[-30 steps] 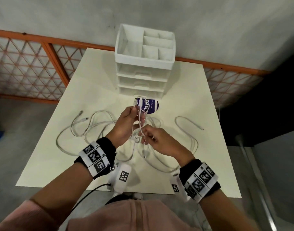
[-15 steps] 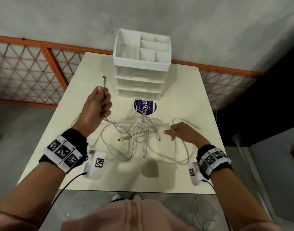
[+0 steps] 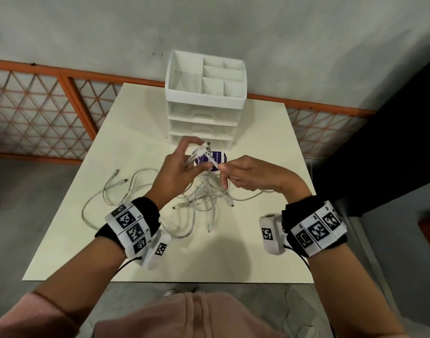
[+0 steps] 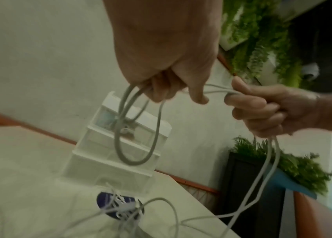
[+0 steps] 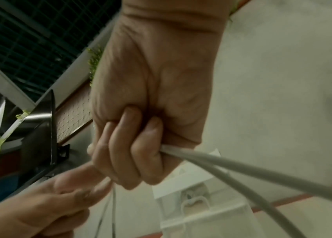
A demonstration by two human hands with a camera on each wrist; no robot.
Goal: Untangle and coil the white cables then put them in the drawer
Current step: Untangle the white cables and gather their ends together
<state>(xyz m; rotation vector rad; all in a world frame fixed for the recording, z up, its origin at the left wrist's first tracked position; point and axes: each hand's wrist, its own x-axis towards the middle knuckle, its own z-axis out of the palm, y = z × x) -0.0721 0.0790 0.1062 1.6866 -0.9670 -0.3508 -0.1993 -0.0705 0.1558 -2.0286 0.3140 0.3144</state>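
Note:
A tangle of white cables lies in the middle of the cream table. My left hand is raised over it and grips a few loops of one white cable, with a plug end sticking out past its fingers. My right hand pinches the same cable just to the right; a strand hangs from it down to the tangle. The white drawer unit stands at the table's far edge with its three drawers closed.
A round purple sticker lies on the table in front of the drawers, partly under cables. Loose cable loops trail off to the left. An orange mesh fence runs behind the table, and its front edge is near my body.
Half a second ago my left hand held a cable end up at the far left and my right hand lay on the table. Both hands have come together over the sticker, holding the cable.

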